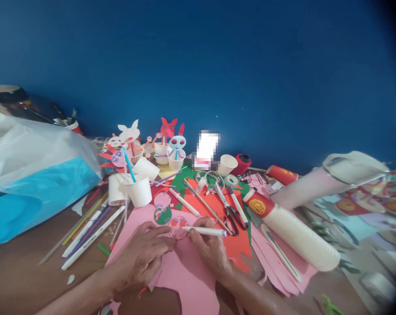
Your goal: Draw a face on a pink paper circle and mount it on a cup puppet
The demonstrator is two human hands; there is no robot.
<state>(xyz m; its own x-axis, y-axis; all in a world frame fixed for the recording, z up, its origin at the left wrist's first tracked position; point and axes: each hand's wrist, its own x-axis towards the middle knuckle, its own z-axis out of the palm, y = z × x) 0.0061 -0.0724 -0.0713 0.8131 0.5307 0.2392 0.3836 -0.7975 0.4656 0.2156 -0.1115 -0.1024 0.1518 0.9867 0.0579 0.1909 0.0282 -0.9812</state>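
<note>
The small pink paper face (178,227) lies on the pink sheet (191,271) near the front edge of the table (23,271), between the two hands; the left hand (142,256) rests flat on the sheet with its fingertips pressing the disc's left edge, fingers loosely spread and gripping nothing; the right hand (211,249) is closed round a white marker pen (203,230), which lies nearly level with its tip at the face. Eyes already seem drawn on the disc, though the marks are too small to read surely; so the drawing looks part done, and the face is not yet fixed to a cup. Finished cup puppets (170,146) stand toward the back edge; plain paper cups (137,190), straws (86,232), scissors (231,210) and a long cup stack (296,234) lie about the middle, which suggests more figures remain.
</note>
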